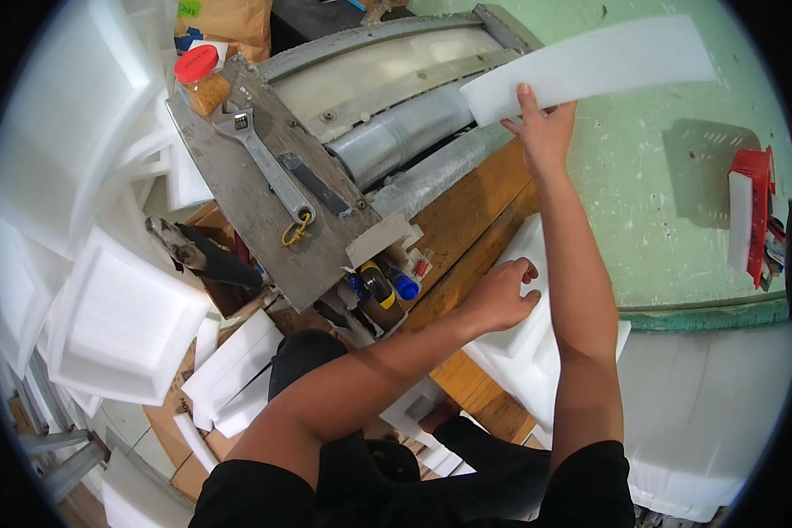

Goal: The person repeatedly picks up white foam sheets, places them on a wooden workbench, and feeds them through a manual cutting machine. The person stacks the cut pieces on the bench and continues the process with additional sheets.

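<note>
My right hand [546, 132] is raised at the upper right, its fingers and thumb gripping the lower edge of a long white foam strip [594, 66]. The strip's left end lies over the end of a grey metal roller [406, 132]. My left hand [508, 294] is half curled, thumb and fingers apart, with nothing between them. It hovers over or beside a white foam block [525, 369] that lies on a wooden board [462, 218].
A steel plate [237, 178] bears an adjustable wrench [270, 165], a dark metal bar [313, 185] and a red-lidded jar [204, 79]. Molded white foam trays [129, 317] are piled at left. A red basket [759, 211] hangs on the green wall [653, 218].
</note>
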The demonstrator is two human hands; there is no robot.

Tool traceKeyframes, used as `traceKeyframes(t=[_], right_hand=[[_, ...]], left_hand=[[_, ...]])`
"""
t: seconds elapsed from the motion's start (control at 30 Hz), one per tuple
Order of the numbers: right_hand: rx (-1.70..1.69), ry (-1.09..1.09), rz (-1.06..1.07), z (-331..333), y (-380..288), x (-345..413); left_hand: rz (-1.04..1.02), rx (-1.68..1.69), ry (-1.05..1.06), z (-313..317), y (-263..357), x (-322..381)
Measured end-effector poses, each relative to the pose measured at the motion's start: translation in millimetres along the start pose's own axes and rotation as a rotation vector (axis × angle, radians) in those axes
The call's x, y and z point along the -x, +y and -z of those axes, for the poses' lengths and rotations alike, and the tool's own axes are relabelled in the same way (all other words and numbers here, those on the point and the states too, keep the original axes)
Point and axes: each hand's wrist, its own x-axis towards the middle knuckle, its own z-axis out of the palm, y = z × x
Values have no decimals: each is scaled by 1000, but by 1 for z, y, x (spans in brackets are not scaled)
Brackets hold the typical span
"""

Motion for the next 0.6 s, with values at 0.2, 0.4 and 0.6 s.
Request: traceKeyframes(t=[0.2, 0.4, 0.6], right_hand=[[78, 63, 22, -31, 1, -14], [107, 156, 162, -64, 10, -27], [-631, 41, -87, -58, 16, -33]], left_hand=[[62, 12, 14, 11, 8, 3], [-139, 44, 81, 1, 5, 0], [-46, 4, 42, -16, -1, -17]])
